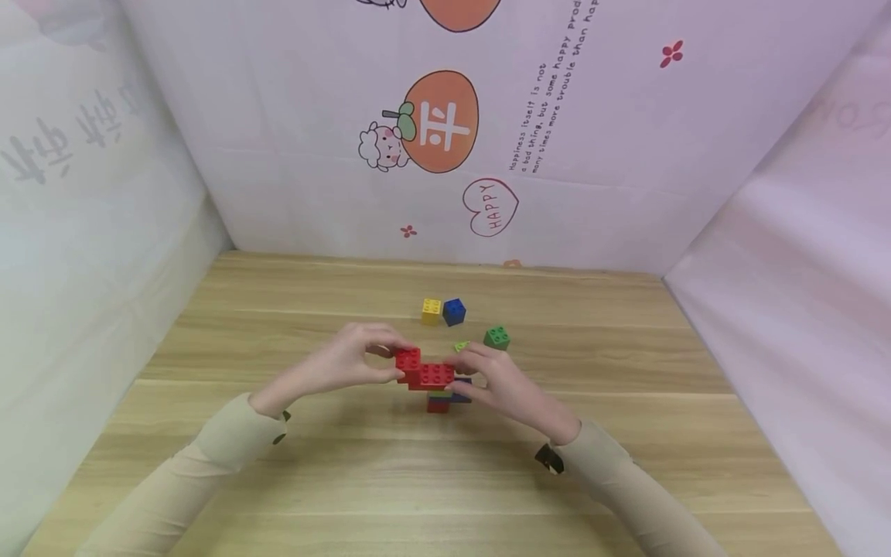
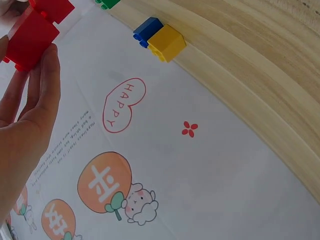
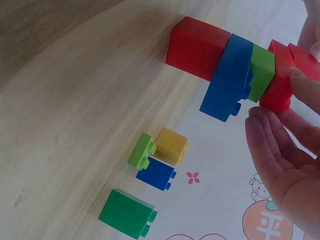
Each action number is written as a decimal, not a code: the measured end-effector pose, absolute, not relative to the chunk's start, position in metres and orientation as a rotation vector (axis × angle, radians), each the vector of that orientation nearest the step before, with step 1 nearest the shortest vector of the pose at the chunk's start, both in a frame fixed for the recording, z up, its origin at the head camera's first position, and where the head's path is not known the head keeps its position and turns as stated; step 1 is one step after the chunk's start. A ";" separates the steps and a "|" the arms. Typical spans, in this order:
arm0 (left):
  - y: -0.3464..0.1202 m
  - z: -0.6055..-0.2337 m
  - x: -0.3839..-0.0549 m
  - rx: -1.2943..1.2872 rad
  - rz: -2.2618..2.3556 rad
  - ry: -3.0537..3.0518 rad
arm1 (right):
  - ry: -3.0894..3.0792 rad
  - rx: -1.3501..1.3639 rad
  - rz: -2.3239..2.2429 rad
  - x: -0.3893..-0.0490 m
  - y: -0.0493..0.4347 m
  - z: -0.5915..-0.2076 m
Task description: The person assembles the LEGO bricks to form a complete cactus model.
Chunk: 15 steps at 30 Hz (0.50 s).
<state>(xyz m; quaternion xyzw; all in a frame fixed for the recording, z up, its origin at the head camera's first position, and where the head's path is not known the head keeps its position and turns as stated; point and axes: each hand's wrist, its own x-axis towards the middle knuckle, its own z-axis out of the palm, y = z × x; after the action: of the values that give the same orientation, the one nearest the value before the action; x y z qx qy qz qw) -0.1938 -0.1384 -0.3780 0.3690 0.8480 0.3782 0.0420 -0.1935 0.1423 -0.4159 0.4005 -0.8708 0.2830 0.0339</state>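
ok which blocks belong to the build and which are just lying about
In the build:
upper red block, in the left hand
long red block, in the right hand
stacked green block
stacked blue block
bottom red block

Apparently lying about:
yellow block
loose blue block
dark green block
lime block

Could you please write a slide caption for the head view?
Left hand and right hand grip red bricks atop a multicoloured brick stack.

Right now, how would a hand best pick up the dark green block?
Probably by two opposite side walls of the dark green block, coming from above and its right: it stands studs up with flat sides, and the light green piece lies to its left.
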 end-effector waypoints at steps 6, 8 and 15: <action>-0.137 -0.377 -0.195 1.152 1.162 2.574 | -2.707 1.210 0.909 -0.194 0.143 -0.416; -0.137 -0.377 -0.194 1.154 1.160 2.576 | -2.719 1.202 0.918 -0.195 0.143 -0.416; -0.135 -0.374 -0.191 1.088 1.117 2.644 | -2.707 1.209 0.918 -0.193 0.143 -0.414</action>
<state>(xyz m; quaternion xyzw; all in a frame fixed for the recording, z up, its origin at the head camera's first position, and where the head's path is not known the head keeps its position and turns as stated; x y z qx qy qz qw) -0.1907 -0.1353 -0.3741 0.3542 0.8608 0.3636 0.0358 -0.1930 0.1430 -0.4142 0.3896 -0.8720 0.2957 0.0190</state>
